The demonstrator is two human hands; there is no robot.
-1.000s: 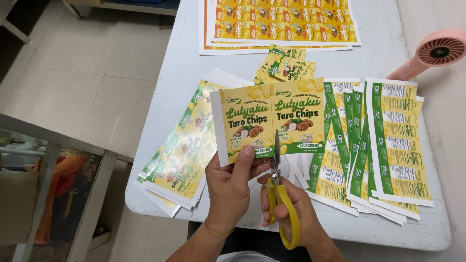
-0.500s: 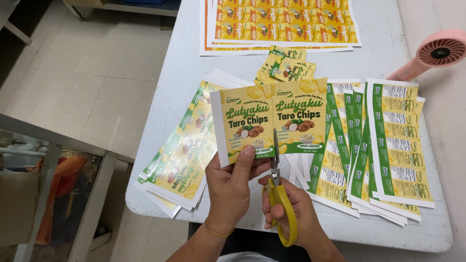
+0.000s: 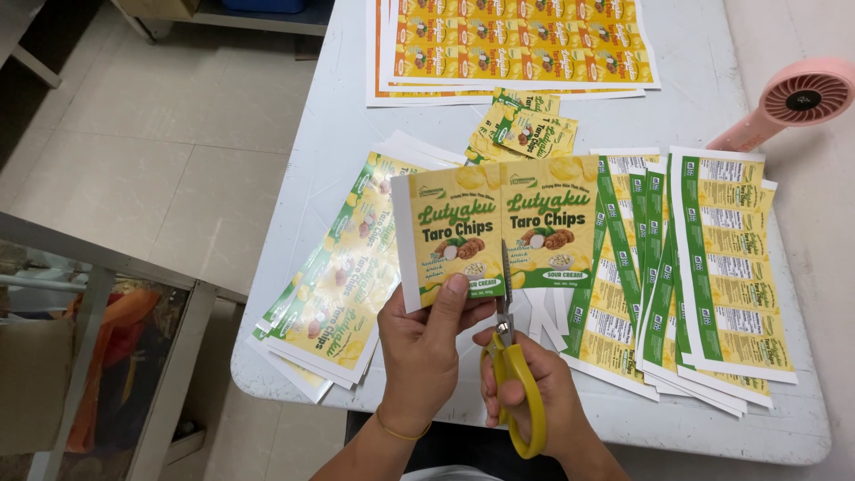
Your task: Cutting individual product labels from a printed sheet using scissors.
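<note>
Printed label sheet (image 3: 494, 227) was held above the white bench (image 3: 347, 134), pinched at its lower edge by the left hand (image 3: 427, 352); the right hand (image 3: 534, 392) gripped yellow-handled scissors (image 3: 509, 356), blades partway up its middle.

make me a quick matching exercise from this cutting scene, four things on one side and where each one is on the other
Things:
1. scissors
2. pink fan
3. printed strip of two labels
4. orange label sheets

Places:
A. far edge of the table
B. held up by the left hand
C. in the right hand, blades between the two labels
D. table's right side, past the green-edged sheets

Pairs: 1-C, 2-D, 3-B, 4-A
</note>
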